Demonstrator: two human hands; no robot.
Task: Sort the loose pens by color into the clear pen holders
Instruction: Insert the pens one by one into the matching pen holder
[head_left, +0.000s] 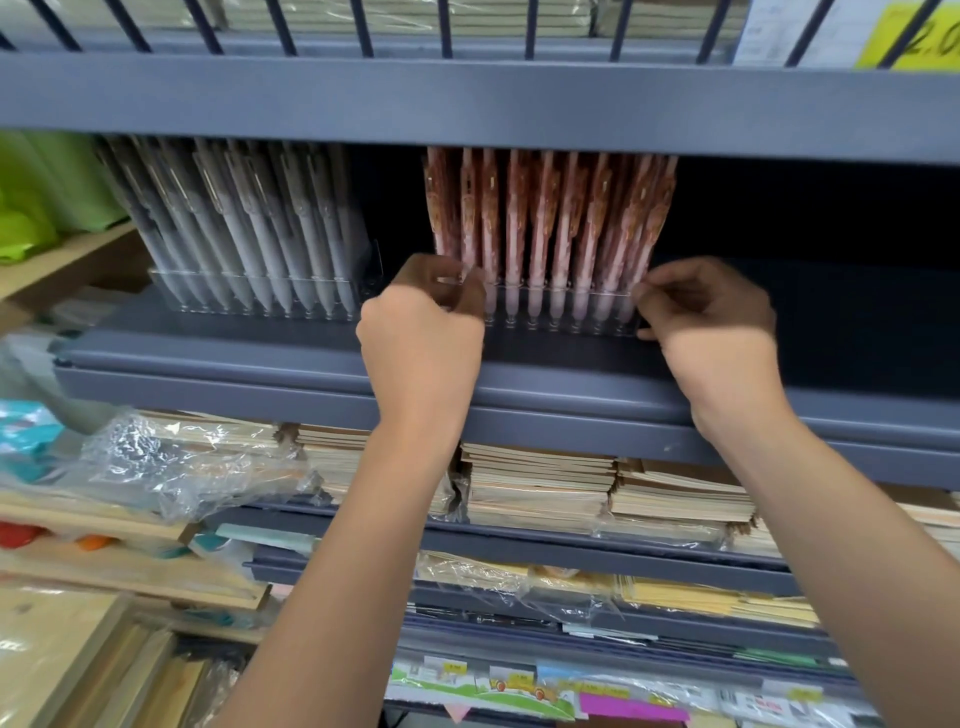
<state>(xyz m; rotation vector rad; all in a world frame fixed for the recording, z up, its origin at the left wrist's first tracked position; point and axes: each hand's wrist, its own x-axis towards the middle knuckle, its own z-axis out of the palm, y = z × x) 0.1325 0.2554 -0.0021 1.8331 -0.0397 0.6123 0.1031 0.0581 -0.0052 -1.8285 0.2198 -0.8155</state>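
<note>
Head view: left hand (423, 332) and right hand (711, 317) each pinch one end of the clear holder (561, 312) full of pink pens (550, 218) on the grey shelf (519, 374). Likely the placement step; next, square it up. Grey-pen holder (260, 296) near on left, open room right, upper shelf (467, 98) close over the pen tops.

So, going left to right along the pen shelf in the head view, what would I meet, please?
First the clear holder of grey pens → left hand → clear holder of pink pens → right hand.
</note>
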